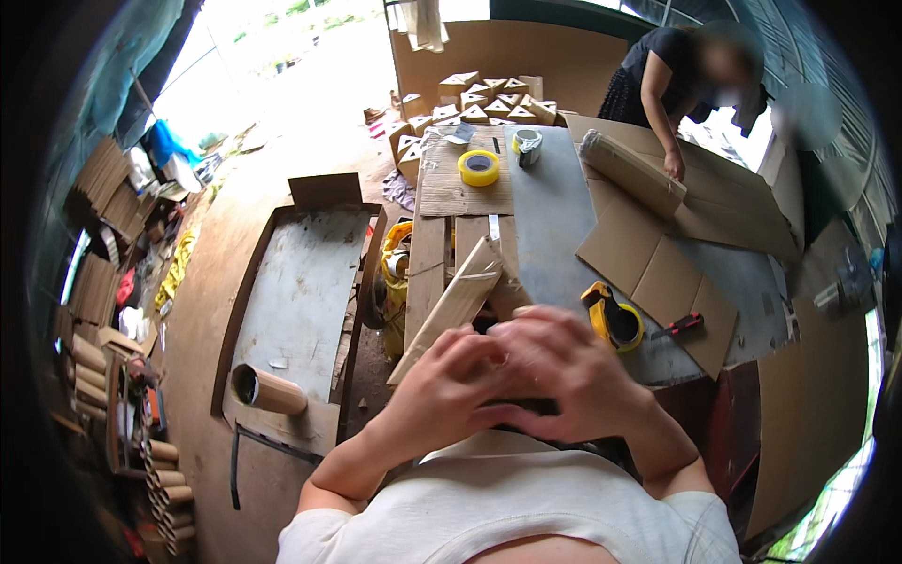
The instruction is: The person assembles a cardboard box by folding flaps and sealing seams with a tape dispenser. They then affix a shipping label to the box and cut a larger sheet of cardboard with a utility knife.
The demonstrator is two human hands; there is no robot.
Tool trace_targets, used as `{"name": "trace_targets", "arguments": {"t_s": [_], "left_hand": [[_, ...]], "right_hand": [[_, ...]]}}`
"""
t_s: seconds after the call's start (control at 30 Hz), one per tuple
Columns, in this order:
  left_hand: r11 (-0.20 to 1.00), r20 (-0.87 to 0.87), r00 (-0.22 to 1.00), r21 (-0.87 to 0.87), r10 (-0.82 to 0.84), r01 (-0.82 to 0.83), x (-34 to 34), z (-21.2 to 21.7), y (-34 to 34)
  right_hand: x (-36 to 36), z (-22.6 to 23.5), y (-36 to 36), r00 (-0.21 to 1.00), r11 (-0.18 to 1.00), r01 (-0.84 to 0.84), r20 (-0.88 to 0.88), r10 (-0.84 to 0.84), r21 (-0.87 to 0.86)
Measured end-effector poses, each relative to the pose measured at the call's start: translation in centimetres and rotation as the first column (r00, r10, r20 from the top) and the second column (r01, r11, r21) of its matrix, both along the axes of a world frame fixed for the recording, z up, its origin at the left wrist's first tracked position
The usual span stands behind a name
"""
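My left hand (442, 390) and my right hand (578, 376) meet in front of my chest, fingers bent and fingertips close together. Whatever may be between them is too small or hidden to make out, and the right fingers are slightly blurred. Just beyond the hands, a folded cardboard piece with a slanting long side (449, 305) rests at the table's near edge, partly covered by my fingers. To the right of my right hand lies a yellow and black tape dispenser (615, 322). Beside it, a knife with a red and black handle (681, 325) lies on flat cardboard (662, 277).
A yellow tape roll (478, 168) and another tape roll (527, 143) sit farther back on the table (552, 226). A co-worker's hand (674, 165) touches a long cardboard box (631, 172). Triangular boxes (498, 105) are piled behind. Left stands a low metal-topped bench (296, 282) holding a cardboard tube (277, 391).
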State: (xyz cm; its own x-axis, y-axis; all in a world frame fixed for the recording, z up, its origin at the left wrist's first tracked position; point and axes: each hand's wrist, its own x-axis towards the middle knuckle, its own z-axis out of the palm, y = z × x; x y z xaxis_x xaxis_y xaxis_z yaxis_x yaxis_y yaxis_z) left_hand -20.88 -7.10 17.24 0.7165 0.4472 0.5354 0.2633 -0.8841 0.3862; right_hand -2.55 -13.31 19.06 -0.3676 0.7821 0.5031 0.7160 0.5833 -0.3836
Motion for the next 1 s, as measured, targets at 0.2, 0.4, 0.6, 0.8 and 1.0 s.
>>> {"name": "trace_targets", "arguments": {"t_s": [0.2, 0.4, 0.6, 0.8, 1.0], "left_hand": [[0.851, 0.549, 0.740, -0.522, 0.389, -0.059, -7.4, -5.1, 3.5], [0.591, 0.310, 0.866, -0.806, 0.392, 0.021, -10.4, -15.1, 3.3], [0.548, 0.105, 0.985, -0.836, 0.134, 0.014, -8.0, -17.7, -0.7], [0.529, -0.015, 0.992, -0.847, -0.124, 0.053, -5.1, -21.1, -2.6], [0.698, -0.341, 0.775, -0.695, -0.532, 0.173, 1.9, -25.0, -8.1]], "right_hand": [[-3.7, -3.3, 0.0, 0.875, 0.897, 0.438, 0.199, -0.442, 0.066], [-0.2, -1.8, -4.4, 0.721, 0.719, 0.690, 0.149, -0.676, -0.079], [0.9, -2.4, -16.2, 0.033, 0.364, 0.757, -0.525, -0.851, -0.543], [-2.7, -6.8, -30.6, -0.476, 0.079, 0.744, -0.610, -0.633, -0.663], [-12.5, -14.4, -35.6, -0.613, -0.417, 0.702, -0.192, -0.766, -0.577]]}}
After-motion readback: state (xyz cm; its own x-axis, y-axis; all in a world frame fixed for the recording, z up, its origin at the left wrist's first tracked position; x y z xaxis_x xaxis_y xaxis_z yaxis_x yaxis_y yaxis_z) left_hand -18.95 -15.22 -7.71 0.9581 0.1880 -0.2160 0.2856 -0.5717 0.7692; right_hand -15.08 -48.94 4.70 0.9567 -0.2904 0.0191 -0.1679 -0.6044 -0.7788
